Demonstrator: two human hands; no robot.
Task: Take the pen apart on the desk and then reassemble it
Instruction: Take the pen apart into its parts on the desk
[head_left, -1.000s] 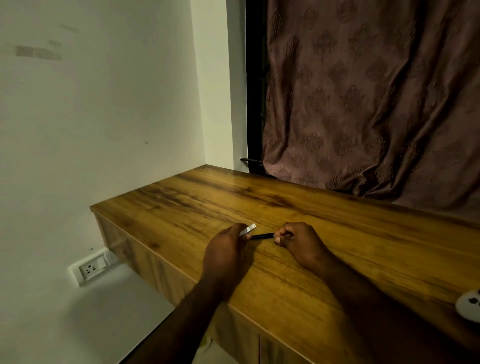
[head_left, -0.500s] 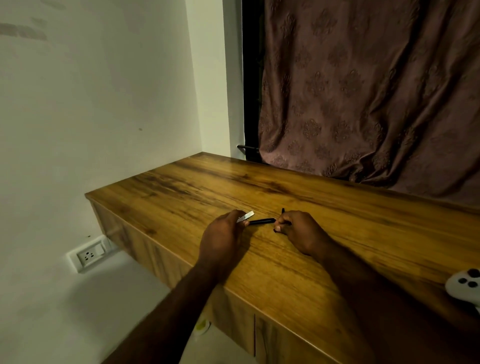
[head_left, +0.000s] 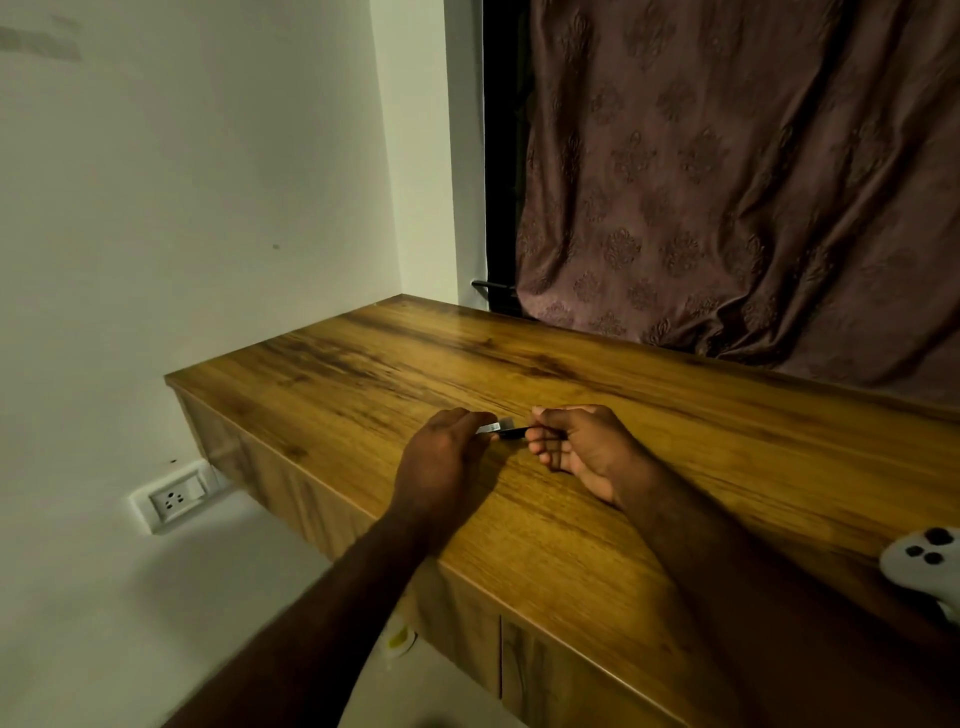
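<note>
A slim pen (head_left: 506, 431) with a black body and a pale, labelled section is held level just above the wooden desk (head_left: 649, 441), near its front edge. My left hand (head_left: 445, 457) pinches the pale end between thumb and fingers. My right hand (head_left: 582, 447) has turned palm-up, its fingertips pinching the black end. Most of the pen is hidden inside the two hands; only a short stretch shows between them.
A white game controller (head_left: 927, 566) lies on the desk at the far right. A brown patterned curtain (head_left: 727, 182) hangs behind the desk. A white wall with a socket (head_left: 174, 500) is to the left. A drawer front shows below the desk edge.
My right hand has rolled over so its palm faces up while holding the black end. The visible gap of pen between the hands has shortened. The left hand keeps its hold.
</note>
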